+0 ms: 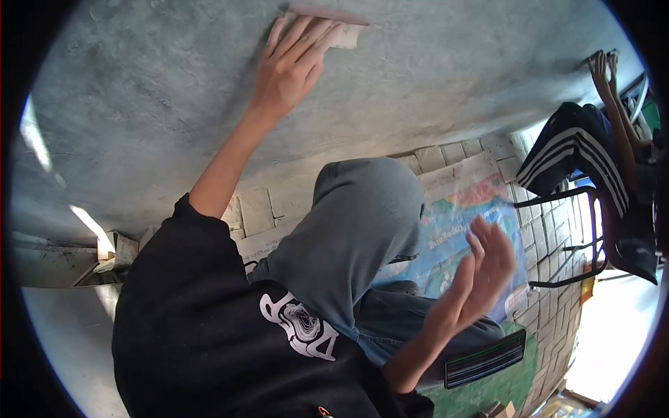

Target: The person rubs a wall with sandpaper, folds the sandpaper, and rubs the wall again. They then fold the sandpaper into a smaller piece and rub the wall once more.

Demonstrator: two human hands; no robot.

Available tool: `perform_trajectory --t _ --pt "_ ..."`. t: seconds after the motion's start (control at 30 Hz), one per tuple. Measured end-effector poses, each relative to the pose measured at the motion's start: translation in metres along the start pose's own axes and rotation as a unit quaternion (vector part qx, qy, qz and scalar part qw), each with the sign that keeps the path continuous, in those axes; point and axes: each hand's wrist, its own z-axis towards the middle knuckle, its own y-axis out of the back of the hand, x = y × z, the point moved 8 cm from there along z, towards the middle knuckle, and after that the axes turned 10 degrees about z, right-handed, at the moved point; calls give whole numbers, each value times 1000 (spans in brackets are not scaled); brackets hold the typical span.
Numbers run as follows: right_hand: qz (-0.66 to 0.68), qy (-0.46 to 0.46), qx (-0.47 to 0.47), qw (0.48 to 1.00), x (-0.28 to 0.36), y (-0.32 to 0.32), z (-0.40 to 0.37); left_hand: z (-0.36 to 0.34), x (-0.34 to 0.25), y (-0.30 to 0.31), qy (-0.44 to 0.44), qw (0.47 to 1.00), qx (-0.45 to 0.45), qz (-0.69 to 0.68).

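Black-sleeved left hand [289, 66] presses a pale block [348, 33] against the grey wall [139, 104], grip clamped over it; right hand [484, 268] hovers, grip apart, blurred.

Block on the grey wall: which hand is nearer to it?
Left. The left hand lies with its fingers on the block; the right hand hangs open in the air, far below it to the right.

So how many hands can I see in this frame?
4: the left hand flat on a block against the grey surface, the right hand open mid-frame, and another person's two hands top right, small and hard to separate.
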Motion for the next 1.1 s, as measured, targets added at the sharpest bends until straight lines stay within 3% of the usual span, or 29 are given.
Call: perform_trajectory --t 0.1,0.2,0.27,0.3,0.37,0.4,0.47,0.5,0.57,0.6,0.67,0.7,0.77,0.83,1.0,1.07,1.1 --pt "106 -28 -11 994 -25 -33 18 15 4 10 -37 999 -13 24" --pt "126 -95 -12 987 -56 -48 35 19 6 15 -57 997 -42 -19" --pt "223 -203 -25 953 -82 -58 41 18 4 16 -81 992 -77 -50" --pt "224 -202 -29 953 -87 -59 46 22 -5 19 -85 992 -79 -51" --pt "247 -199 -12 948 -95 -64 55 36 -27 25 18 964 -55 -260" --pt "247 -197 -14 949 -97 -61 57 41 -43 33 16 964 -56 -261" --pt "254 -179 9 950 -95 -60 62 59 -79 23 10 919 127 -373" --pt "255 -177 8 951 -96 -56 62 73 -90 31 8 919 125 -373" --pt "254 -170 -10 952 -100 -41 54 84 -135 16 -49 844 347 -407" --pt "256 -168 -11 952 -104 -34 52 91 -149 11 -51 845 345 -406" --pt "366 -189 -48 910 -120 -19 45 110 -183 18 -80 756 265 -594" --pt "418 -195 -64 885 -124 -15 43 116 -195 19 -83 756 267 -592" --pt "477 -175 -60 859 -123 -4 45 121 -226 22 -67 642 345 -681" --pt "544 -151 -65 823 -117 4 48 121 -246 21 -57 632 354 -687" --pt "504 -184 -129 834 -119 24 46 110 -260 2 1 580 387 -717" --pt "506 -186 -137 831 -120 27 46 110 -255 -6 5 640 347 -686" --pt "476 -174 -147 850 -121 32 46 109 -255 -6 3 639 349 -685"
